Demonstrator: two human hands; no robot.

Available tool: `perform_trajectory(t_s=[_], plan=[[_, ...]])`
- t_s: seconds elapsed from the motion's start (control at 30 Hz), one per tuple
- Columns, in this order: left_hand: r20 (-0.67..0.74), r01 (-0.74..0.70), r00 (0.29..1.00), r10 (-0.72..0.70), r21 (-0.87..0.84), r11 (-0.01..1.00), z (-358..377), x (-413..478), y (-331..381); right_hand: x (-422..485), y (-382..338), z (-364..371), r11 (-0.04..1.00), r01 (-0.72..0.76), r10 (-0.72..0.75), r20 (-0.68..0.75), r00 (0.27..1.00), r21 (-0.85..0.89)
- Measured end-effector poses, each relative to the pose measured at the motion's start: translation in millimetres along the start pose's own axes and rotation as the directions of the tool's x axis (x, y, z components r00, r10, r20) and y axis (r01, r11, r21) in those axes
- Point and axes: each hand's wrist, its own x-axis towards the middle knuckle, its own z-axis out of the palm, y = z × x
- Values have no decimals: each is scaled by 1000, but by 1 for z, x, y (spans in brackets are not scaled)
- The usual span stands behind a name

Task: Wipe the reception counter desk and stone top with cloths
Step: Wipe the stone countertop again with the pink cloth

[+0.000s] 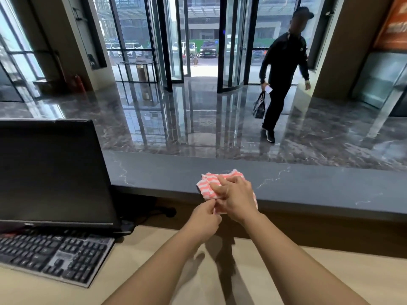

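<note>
Cloth (209, 188), 1 only, pink-and-white striped, is bunched at the near edge of the dark stone top (308, 186), above the pale desk (143, 271). Crumpled like this, it shows no clear long axis. My 2 hands both hold it: my right hand (235, 201) curls over the bundle, and my left hand (203, 223) pinches its near corner. 1 monitor (50, 172) and 1 keyboard (55, 256) sit to my left.

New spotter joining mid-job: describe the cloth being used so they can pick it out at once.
Find the long dark stone top right of the black monitor. At its near edge the right hand grips the cloth while the left hand pinches its lower corner. It is the only pink-and-white striped thing there.
</note>
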Motion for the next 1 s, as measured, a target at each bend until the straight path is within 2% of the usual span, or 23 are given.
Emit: perform_trajectory(t_s=[0.23, 0.43, 0.53, 0.63, 0.93, 1.0], plan=[[-198, 42, 979, -45, -19, 999, -74, -5, -30, 33, -87, 36, 993, 101, -103, 32, 994, 66], [-213, 37, 976, -43, -35, 999, -93, -6, -37, 40, -100, 31, 994, 106, -107, 65, 992, 18], [-184, 27, 983, -25, 11, 1000, -75, 1, -37, 31, -83, 22, 992, 119, -121, 75, 990, 38], [-126, 15, 992, -14, 6, 1000, -43, 4, -26, 20, -50, 15, 992, 43, -50, 58, 997, 115], [21, -36, 999, 36, -2, 999, 77, 9, 27, -22, 77, -28, 997, -9, 9, -1, 1000, 76], [51, -47, 998, 47, -2, 999, 112, 12, 40, -38, 111, -46, 988, -18, 20, -9, 1000, 153]])
